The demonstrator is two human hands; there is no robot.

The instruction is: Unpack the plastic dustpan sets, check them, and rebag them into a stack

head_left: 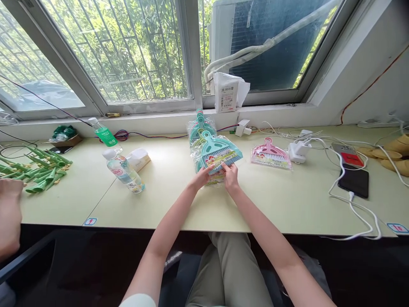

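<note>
Both of my hands grip the lower edge of a teal mini dustpan and brush set (220, 151), its handle pointing away from me toward the window. My left hand (203, 177) is closed on its near left corner, and my right hand (230, 175) is closed on the near edge just to the right. Beneath and behind it lies a pile of similar sets (200, 125) in clear wrapping, with teal and green handles showing. To the right, apart from the pile, a pink dustpan and brush set (271, 155) in clear wrapping lies flat on the table.
Two bottles, one green-labelled (105, 135) and one clear (124, 170), stand left beside a tissue pack (139, 159). Green stalk-like pieces (44, 170) and another person's arm (9, 217) are far left. Right are a white charger (298, 151), cables and a black phone (353, 181).
</note>
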